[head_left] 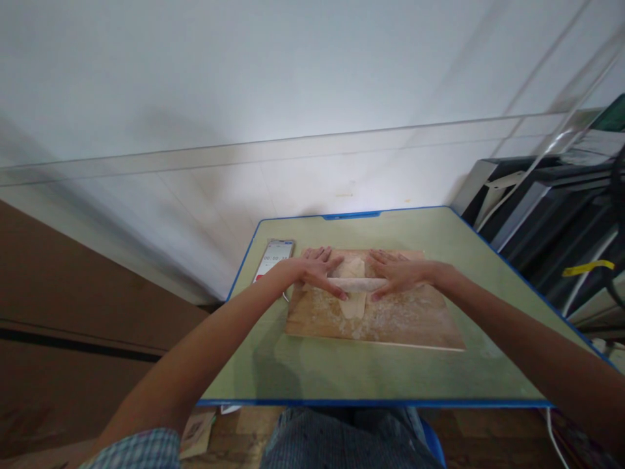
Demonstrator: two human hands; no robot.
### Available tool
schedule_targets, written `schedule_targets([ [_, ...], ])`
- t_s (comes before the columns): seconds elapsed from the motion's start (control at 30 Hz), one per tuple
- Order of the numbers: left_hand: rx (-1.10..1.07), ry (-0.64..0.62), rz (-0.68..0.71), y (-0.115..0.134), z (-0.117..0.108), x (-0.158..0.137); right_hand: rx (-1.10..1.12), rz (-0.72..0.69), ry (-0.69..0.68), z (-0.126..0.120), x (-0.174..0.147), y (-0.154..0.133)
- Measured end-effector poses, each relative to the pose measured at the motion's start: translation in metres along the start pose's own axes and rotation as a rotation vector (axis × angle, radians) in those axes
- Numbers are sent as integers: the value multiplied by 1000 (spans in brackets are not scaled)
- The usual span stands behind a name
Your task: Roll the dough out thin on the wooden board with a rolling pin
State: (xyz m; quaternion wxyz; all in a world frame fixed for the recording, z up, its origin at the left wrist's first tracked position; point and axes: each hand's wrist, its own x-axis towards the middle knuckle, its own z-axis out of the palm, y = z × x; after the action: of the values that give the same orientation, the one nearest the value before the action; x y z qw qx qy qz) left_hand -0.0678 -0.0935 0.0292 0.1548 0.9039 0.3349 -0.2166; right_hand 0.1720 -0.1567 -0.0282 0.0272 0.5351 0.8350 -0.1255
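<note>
A pale, flour-dusted rolling pin point(362, 284) lies crosswise over a flat strip of dough point(354, 306) on a wooden board point(415, 322). My left hand point(319, 269) presses on the left part of the pin, palm down. On the right part rests my right hand point(396, 272), also palm down. Both hands have their fingers stretched out over the far side and their thumbs pointing inward on the near side. Dough shows beyond the pin and on the near side of it. The pin's ends are hidden beneath my hands.
The board lies on a light green table point(390, 378) with a blue rim. A phone point(276, 254) showing a timer is left of the board, partly behind my left forearm. A white wall point(312, 176) stands behind; dark panels point(561, 208) and cables lean at the right.
</note>
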Motion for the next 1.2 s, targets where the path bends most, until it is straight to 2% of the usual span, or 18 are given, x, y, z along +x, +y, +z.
schedule_targets([
  [0.1,-28,23,7,-2,1,0,17,6,-20,-2,3,1],
  [0.3,10,-67,18,0,-3,-1,120,128,-286,-31,8,-14],
  [0.4,21,-72,10,2,-5,-1,135,189,-330,-42,9,-22],
  [0.5,18,-44,25,1,-3,0,129,183,-314,-41,8,-21],
  [0.67,44,102,123,-5,-1,4,143,124,-215,-30,7,-9],
  [0.77,29,147,177,-6,-3,6,160,115,-177,-28,7,-5],
  [1.2,-63,125,235,-8,-21,16,99,-30,-80,-34,17,7],
])
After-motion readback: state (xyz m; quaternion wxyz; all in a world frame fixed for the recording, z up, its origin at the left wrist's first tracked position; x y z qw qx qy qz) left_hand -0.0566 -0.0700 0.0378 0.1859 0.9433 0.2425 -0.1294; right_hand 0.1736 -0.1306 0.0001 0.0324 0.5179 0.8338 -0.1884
